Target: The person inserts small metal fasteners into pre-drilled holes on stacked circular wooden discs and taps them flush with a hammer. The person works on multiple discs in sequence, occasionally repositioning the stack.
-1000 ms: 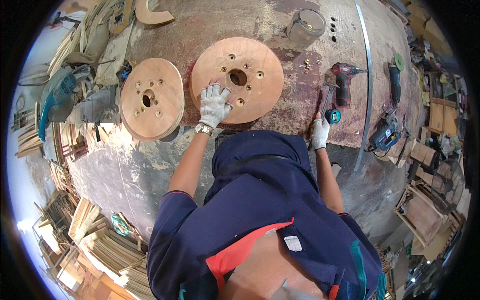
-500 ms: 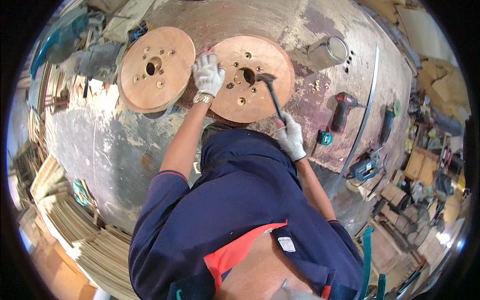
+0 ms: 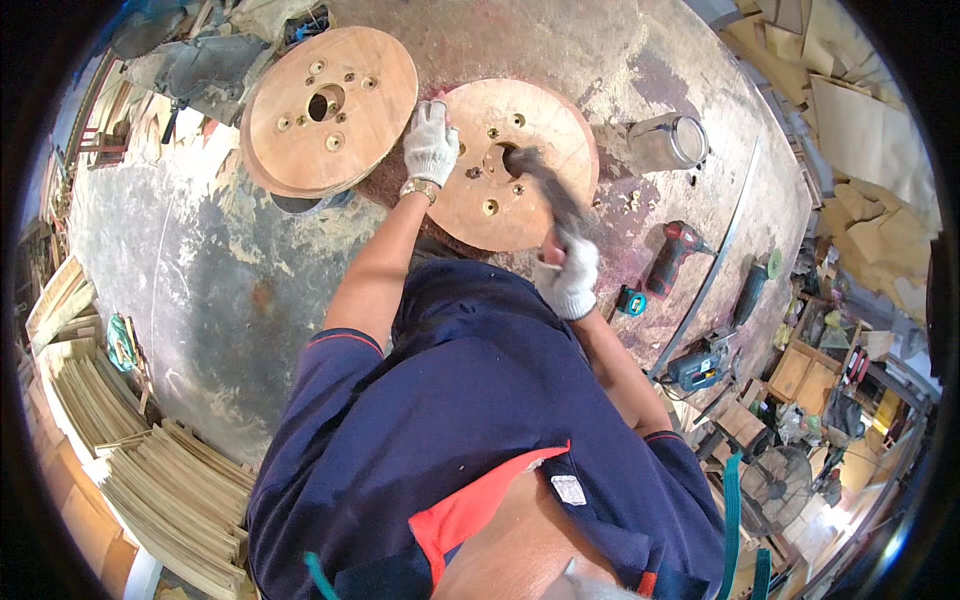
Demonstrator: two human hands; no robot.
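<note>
A round plywood disc (image 3: 555, 120) lies in front of me, with a large centre hole and several small holes around it, some with metal inserts. My left hand (image 3: 432, 145), in a white knit glove, lies on its left edge with the fingers stretched out. My right hand (image 3: 570, 278), gloved too, is wrapped round the handle of a hammer (image 3: 565, 205). Motion blurs the hammer, whose head shows over the disc near the centre hole; contact cannot be made out. To the left of my left hand is a second, similar disc (image 3: 375, 125).
Right of the disc stand or lie a clear jar (image 3: 668, 142), a red and black cordless drill (image 3: 678, 258), a turquoise tape measure (image 3: 631, 300), a long metal strip (image 3: 722, 235), a grinder (image 3: 755, 288) and a blue jigsaw (image 3: 698, 370). Wooden strips (image 3: 175, 500) are stacked at lower left.
The hammer has swung closer to the camera and is now blurred, its head looking larger. My left hand stays on the disc's edge. The whole view has shifted somewhat.
</note>
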